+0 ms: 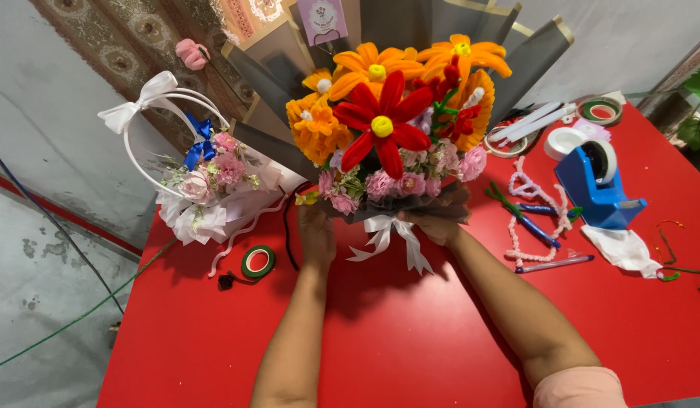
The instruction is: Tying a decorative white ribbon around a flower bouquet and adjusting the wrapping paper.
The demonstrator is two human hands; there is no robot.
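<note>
both hands hold a bouquet (387, 128) upright over the far middle of the red table (380, 340). the left hand (316, 230) is wrapped around the lower left of the dark wrapping, fingers curled against it; the right hand (437, 219) is closed on the lower right, fingers bent over the gathered paper just above a white ribbon bow (387, 240) (how tightly either one presses, i cannot tell). the bouquet has a big red flower in front, orange ones behind, small pink blooms below. to the left sits a white basket of pink flowers (206, 181) with a blue bow, and a roll of green tape (258, 261) lies near it. to the right stands a blue tape dispenser (598, 181), with pink and green pipe cleaners (531, 219) beside it.
</note>
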